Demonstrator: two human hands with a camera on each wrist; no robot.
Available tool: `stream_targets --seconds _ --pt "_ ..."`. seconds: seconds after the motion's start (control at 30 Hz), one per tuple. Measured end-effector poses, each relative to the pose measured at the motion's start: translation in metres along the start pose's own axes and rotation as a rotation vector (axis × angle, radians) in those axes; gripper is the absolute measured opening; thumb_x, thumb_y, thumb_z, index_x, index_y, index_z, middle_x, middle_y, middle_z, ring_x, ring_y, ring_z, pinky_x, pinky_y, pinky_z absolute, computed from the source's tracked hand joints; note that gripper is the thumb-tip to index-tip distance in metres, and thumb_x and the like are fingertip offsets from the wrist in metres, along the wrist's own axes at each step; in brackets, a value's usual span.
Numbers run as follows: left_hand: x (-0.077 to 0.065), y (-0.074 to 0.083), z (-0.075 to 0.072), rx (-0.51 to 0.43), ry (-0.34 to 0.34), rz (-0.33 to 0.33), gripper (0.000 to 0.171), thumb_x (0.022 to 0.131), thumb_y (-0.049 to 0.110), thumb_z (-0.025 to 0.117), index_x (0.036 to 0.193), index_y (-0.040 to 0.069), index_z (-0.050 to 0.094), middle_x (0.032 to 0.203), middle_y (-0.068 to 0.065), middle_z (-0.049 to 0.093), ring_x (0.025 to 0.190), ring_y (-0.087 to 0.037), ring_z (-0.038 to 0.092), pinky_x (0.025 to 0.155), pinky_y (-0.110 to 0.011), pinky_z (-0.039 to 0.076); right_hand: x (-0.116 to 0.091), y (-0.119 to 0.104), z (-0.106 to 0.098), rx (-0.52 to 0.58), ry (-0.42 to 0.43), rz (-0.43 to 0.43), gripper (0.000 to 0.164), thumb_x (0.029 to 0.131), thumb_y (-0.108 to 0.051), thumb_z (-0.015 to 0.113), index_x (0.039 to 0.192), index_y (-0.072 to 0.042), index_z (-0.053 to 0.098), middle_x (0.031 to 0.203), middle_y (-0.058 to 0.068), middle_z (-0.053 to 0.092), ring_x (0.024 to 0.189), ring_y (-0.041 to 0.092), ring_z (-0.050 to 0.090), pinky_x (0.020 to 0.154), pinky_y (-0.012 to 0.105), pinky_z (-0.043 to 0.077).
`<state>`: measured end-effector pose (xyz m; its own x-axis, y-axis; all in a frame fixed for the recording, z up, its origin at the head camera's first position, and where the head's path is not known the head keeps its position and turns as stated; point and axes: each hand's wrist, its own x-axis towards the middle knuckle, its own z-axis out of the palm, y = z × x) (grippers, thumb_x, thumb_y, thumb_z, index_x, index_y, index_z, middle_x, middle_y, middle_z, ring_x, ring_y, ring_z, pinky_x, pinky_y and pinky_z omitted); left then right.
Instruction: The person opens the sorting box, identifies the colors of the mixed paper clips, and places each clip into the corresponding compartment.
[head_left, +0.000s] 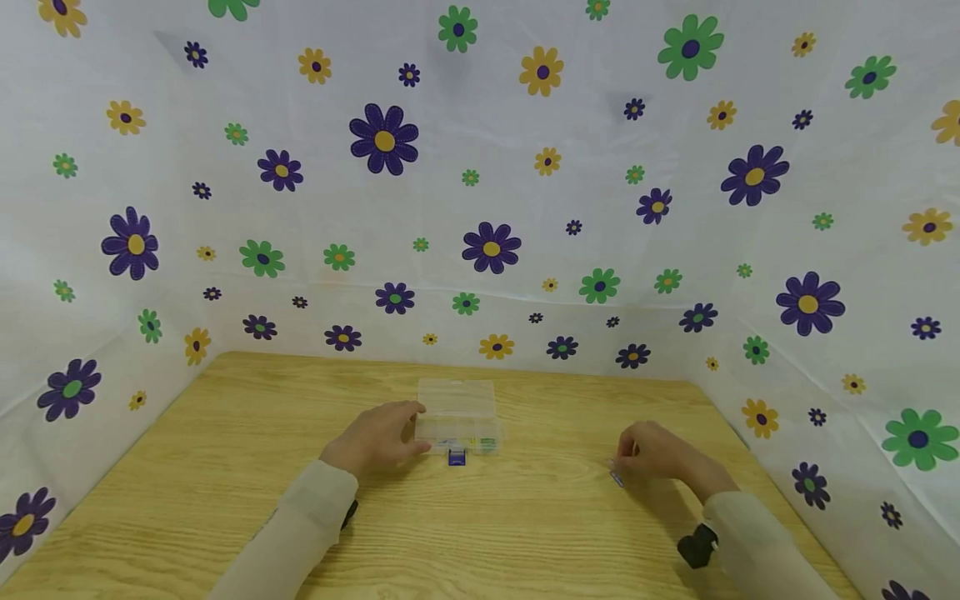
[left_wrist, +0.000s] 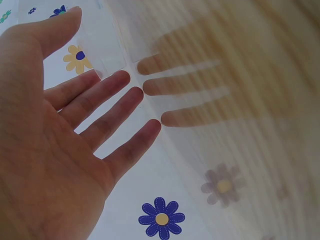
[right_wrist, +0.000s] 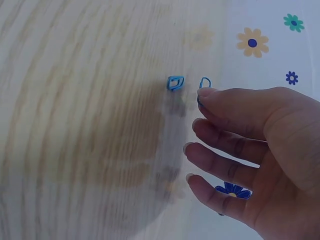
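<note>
A clear plastic compartment box (head_left: pixel 437 432) lies on the table with its lid (head_left: pixel 456 398) raised at the back and a blue latch (head_left: pixel 457 457) in front. Small yellow, green and blue pieces show in its front compartments. My left hand (head_left: pixel 381 437) is at the box's left end, thumb near the front corner, fingers extended in the left wrist view. Well to the right, my right hand (head_left: pixel 660 454) pinches a blue paper clip (right_wrist: pixel 205 81) between thumb and forefinger. Another blue paper clip (right_wrist: pixel 175 82) lies on the table just beside those fingertips.
The wood-grain table (head_left: pixel 525 525) is closed in at the back and both sides by white flowered cloth (head_left: pixel 480 208). A dark device (head_left: pixel 698 546) is strapped at the right wrist.
</note>
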<state>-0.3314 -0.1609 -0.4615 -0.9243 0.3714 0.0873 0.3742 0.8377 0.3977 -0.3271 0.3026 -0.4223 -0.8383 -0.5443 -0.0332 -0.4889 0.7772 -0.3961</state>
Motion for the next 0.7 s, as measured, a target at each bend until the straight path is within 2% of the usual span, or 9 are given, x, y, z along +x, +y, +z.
stream_targets --seconds 0.3,0.5,0.7 --pt "0.0 0.0 -0.001 0.002 -0.003 0.006 0.061 0.096 0.045 0.07 0.145 0.011 0.056 0.147 -0.008 0.061 0.14 -0.032 0.055 0.118 -0.052 0.044 0.014 -0.014 -0.002 -0.038 0.007 -0.004 0.02 0.095 -0.021 0.074 0.079 -0.01 0.075 0.072 -0.006 0.068 0.062 0.001 0.052 0.057 0.02 0.047" --pt "0.0 0.0 0.0 0.014 0.001 0.01 0.062 0.096 0.047 0.07 0.144 0.011 0.056 0.146 -0.008 0.062 0.139 -0.031 0.056 0.118 -0.052 0.045 0.025 -0.021 -0.002 -0.058 0.02 -0.043 0.022 0.095 -0.023 0.074 0.078 -0.01 0.075 0.071 -0.005 0.068 0.06 0.001 0.05 0.055 0.019 0.045" --pt "0.0 0.0 0.0 0.025 0.002 0.003 0.062 0.096 0.047 0.07 0.145 0.012 0.056 0.148 -0.008 0.061 0.139 -0.032 0.056 0.118 -0.052 0.044 0.035 -0.033 -0.002 -0.083 0.014 -0.034 0.017 0.095 -0.02 0.074 0.081 -0.01 0.075 0.075 -0.005 0.068 0.064 0.002 0.052 0.059 0.02 0.047"
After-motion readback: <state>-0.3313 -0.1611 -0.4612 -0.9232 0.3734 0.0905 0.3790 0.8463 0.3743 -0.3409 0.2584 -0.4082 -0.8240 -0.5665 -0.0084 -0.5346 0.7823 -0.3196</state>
